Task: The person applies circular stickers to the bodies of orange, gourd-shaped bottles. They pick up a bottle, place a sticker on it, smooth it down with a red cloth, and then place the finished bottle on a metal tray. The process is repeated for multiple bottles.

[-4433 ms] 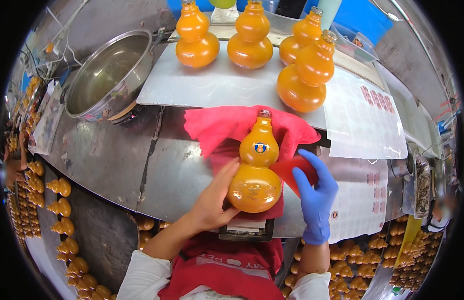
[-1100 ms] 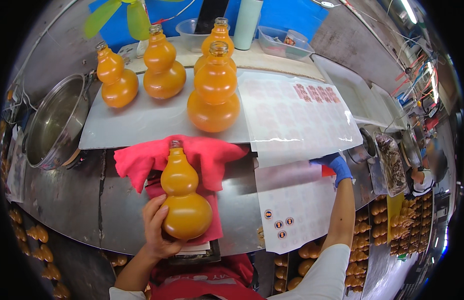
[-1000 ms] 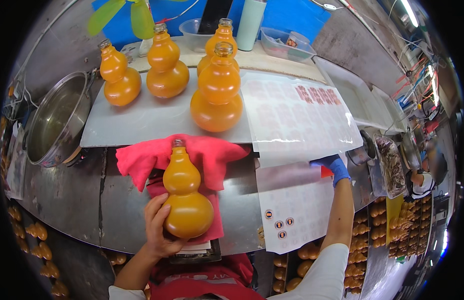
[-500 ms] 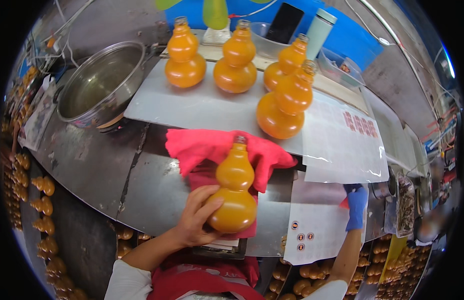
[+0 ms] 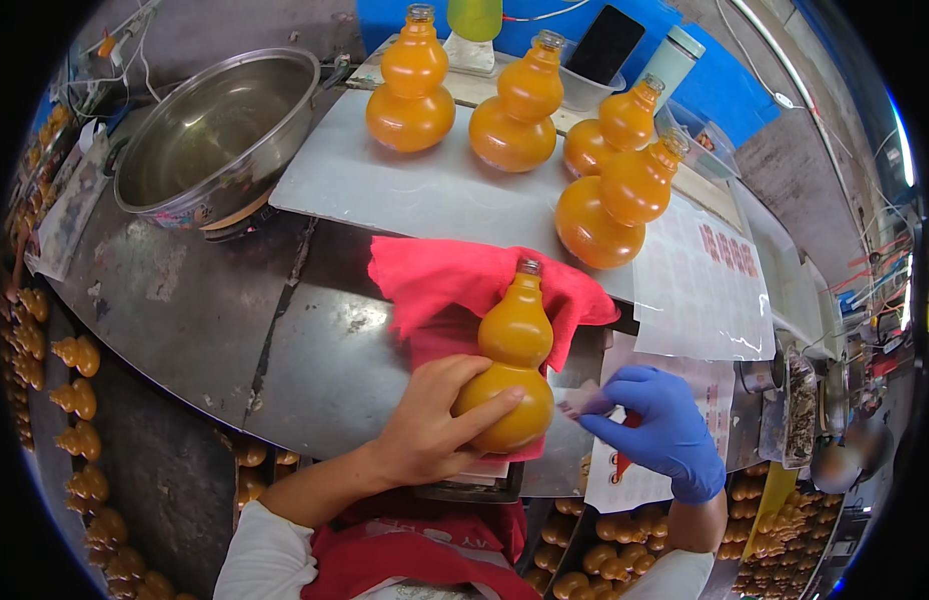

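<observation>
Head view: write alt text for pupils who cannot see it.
A bare left hand holds a gourd-shaped orange bottle while the blue-gloved right hand holds a small translucent piece beside it. Four similar bottles stand behind.

Room over metal tabletop (image 5: 204, 310), left of left grip (image 5: 434, 415); pot (image 5: 264, 168) blocks beyond.

Right hand (image 5: 652, 425): fitted with a thin, close-fitting blue glove, smooth over the fingers, wrinkled near the wrist, where its cuff ends. Left hand (image 5: 429, 415): bare. Both forearms are uncovered below the sleeves. Left sleeve (image 5: 267, 555): white, loose-cut fabric with soft creases. Right sleeve (image 5: 674, 578): same white fabric, partly cut off by the lower edge. Torso: red apron (image 5: 384, 563), folded fabric, with pale printed lettering across the upper front.
</observation>
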A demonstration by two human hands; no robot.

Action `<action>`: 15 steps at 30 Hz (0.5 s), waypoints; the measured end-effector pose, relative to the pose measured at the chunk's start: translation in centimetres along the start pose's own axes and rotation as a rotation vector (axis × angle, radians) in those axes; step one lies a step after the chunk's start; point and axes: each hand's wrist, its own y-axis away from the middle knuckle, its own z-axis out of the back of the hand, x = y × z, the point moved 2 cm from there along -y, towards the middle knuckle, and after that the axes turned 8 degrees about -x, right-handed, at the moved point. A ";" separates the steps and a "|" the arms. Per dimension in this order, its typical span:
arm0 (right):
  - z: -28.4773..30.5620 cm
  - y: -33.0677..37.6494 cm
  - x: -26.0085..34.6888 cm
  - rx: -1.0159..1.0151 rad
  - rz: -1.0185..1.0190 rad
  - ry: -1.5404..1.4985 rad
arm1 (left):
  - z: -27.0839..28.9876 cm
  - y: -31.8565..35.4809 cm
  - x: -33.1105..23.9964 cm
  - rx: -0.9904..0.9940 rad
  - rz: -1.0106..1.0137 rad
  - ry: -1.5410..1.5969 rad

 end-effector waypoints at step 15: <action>-4.0 -0.7 4.1 0.098 0.232 0.123 | -0.9 1.3 1.2 -0.043 0.299 0.656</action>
